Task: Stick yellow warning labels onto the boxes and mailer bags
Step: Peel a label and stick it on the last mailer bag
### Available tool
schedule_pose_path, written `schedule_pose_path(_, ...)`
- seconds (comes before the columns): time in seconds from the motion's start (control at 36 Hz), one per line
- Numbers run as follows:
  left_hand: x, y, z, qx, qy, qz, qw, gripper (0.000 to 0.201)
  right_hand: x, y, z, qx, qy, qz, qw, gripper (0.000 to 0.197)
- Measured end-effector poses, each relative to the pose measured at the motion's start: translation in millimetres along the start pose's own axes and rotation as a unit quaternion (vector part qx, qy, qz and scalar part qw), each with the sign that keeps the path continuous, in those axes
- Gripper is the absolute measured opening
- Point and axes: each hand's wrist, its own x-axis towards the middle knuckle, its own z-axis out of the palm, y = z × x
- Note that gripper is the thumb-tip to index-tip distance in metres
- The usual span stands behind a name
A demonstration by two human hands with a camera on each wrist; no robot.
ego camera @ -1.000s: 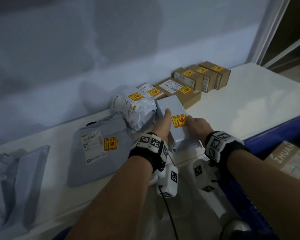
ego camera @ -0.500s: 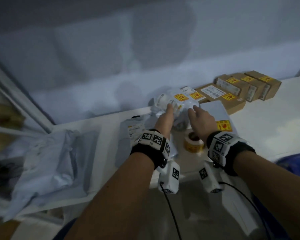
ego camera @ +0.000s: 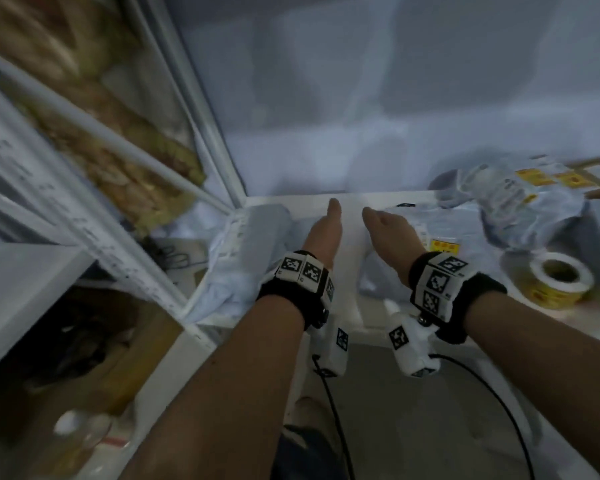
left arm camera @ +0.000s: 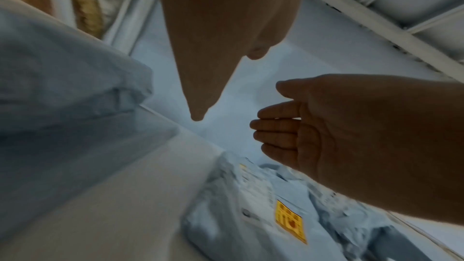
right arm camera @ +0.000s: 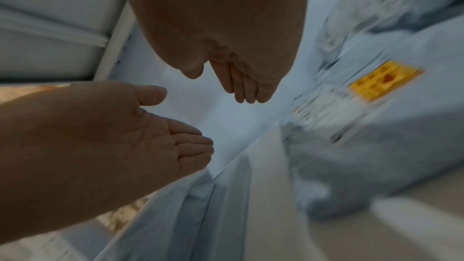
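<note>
Both hands hover empty over the white table (ego camera: 350, 202), palms facing each other, fingers straight. My left hand (ego camera: 333, 209) is just right of a pile of plain grey mailer bags (ego camera: 253, 237), which also shows in the left wrist view (left arm camera: 62, 86). My right hand (ego camera: 371, 216) is above a flat grey mailer bag (ego camera: 409, 216) that carries a yellow warning label (ego camera: 444, 245). That label (left arm camera: 288, 221) appears again in both wrist views (right arm camera: 384, 80). A roll of yellow labels (ego camera: 558, 278) stands on the table to the right.
A crumpled white bag (ego camera: 520, 199) with yellow labels lies at the back right. A white metal shelf frame (ego camera: 201, 133) rises on the left, with cardboard boxes (ego camera: 94, 341) below it. Cables (ego camera: 333, 410) hang from the wrist cameras.
Both hands let go of the labelled white mailer and moved left. The view swung left with them, toward the pile of plain grey bags.
</note>
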Motion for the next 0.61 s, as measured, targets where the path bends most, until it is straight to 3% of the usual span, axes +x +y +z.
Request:
schedule_pose_path(0.08,-6.2,5.7,-29.3,-0.021,0.024,0.001,0.999,0.080,-8.5,-10.1,23.6,0.002,-0.035,-0.005,0.999,0.050)
schedule_pose_path(0.25,-0.2,6.0,-68.4,-0.099,0.072,0.021,0.992,0.077,-17.3,-10.4,49.6,0.008,-0.068,-0.010,0.998,0.050)
schedule_pose_path(0.39,0.5,-3.8,-81.7,-0.142,0.101,0.025,0.984,0.071,-14.6,-10.1,56.8,0.016,-0.073,-0.001,0.997,0.041)
schedule_pose_path(0.53,12.5,-18.2,-95.6,-0.115,0.126,0.036,0.985,0.072,-12.5,-9.8,65.5,0.030,-0.083,0.005,0.996,0.034)
schedule_pose_path(0.61,29.7,-23.4,-111.8,-0.106,0.138,0.044,0.984,0.084,-10.8,-7.8,72.4,0.034,-0.104,0.007,0.994,0.043)
